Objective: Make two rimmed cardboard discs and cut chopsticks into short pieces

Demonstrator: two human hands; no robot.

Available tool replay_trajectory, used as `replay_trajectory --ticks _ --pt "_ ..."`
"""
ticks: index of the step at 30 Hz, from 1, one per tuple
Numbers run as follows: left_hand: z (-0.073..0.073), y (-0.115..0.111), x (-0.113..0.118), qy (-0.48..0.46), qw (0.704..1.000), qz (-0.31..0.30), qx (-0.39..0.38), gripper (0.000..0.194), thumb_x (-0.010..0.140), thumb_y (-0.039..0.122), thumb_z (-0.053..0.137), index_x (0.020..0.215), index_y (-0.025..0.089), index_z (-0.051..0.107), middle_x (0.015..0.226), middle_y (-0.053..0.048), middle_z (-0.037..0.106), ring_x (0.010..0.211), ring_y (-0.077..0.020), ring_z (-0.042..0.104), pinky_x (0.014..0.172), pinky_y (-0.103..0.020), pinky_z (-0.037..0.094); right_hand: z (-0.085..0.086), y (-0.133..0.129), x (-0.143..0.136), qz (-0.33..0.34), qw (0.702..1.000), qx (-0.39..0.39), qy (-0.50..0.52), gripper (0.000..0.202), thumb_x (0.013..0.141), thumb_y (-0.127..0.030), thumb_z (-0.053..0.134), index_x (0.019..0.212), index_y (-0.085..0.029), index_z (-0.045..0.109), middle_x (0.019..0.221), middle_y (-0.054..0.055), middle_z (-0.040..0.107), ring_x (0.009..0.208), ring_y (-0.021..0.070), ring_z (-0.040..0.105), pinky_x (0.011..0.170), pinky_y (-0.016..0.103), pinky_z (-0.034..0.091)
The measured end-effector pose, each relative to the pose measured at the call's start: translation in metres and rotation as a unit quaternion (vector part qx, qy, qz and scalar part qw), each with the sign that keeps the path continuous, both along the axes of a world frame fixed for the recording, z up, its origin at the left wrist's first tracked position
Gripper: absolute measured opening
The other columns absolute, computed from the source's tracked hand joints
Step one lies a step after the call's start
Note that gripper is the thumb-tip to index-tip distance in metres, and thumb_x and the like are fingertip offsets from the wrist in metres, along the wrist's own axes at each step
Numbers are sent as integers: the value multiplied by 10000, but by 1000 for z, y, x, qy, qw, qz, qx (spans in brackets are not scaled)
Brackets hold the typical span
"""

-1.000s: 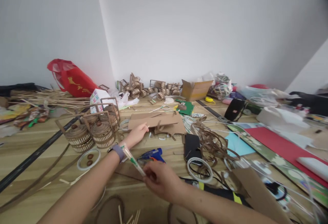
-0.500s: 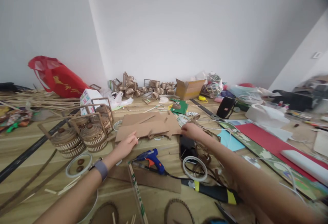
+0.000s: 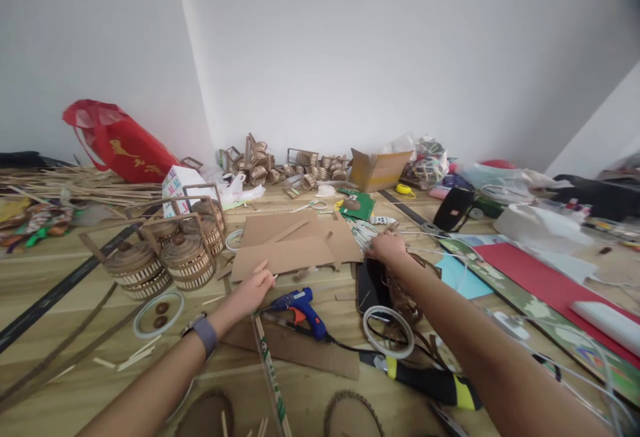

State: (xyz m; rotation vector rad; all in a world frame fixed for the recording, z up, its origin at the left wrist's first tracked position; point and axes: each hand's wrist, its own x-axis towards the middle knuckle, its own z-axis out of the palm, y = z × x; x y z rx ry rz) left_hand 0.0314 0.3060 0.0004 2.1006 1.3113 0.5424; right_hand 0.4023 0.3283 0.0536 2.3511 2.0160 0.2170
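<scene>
My left hand (image 3: 254,288) is closed in a pinch at the near edge of the cardboard sheets (image 3: 280,258), with the pale tip of a small stick (image 3: 275,277) showing at its fingertips. My right hand (image 3: 389,248) reaches to the right end of the cardboard, fingers curled down by a bundle of thin pale sticks (image 3: 361,231); what it grips is hidden. Beneath that wrist are a black phone (image 3: 367,283) and a tangle of brown strips (image 3: 404,298). A blue glue gun (image 3: 300,307) lies between my forearms.
Lidded woven baskets (image 3: 187,263) with handles stand at left. Nearer are a white ring (image 3: 159,315) around two brown beads, another white ring (image 3: 389,331), a black-and-yellow tool (image 3: 430,380) and cardboard discs (image 3: 353,415). An open carton (image 3: 380,170) and a black speaker (image 3: 454,209) stand farther back.
The view has shifted slightly. My right hand has moved a little at the stick bundle, its fingers still turned down. The upper cardboard piece has shifted slightly; my left hand keeps its pinch.
</scene>
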Motion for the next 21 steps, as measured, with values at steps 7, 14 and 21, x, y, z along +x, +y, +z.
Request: replay_trajectory --ticks 7,14,21 --pt "-3 -1 1 3 1000 6 11 292 919 309 285 748 235 510 1437 -126 515 1473 -251 227 1142 -432 302 -11 13 11 -77 996 -24 -38 332 937 -334 600 1222 -165 583 1242 95 605 1045 228 625 876 439 538" --pt "-2 -3 -1 6 1000 -1 17 304 924 303 295 746 233 531 1409 -145 538 1469 -253 240 1143 -428 299 -9 9 40 -128 990 -41 -39 322 939 -333 598 1211 -161 586 1208 92 619 998 212 640 838 412 554" --pt "0 -3 0 14 1000 5 16 285 914 285 295 744 226 517 1476 -180 457 1462 -272 255 1128 -444 321 -14 7 30 23 996 -15 -81 321 940 -328 595 1219 -169 586 1247 95 604 1050 227 622 881 438 536"
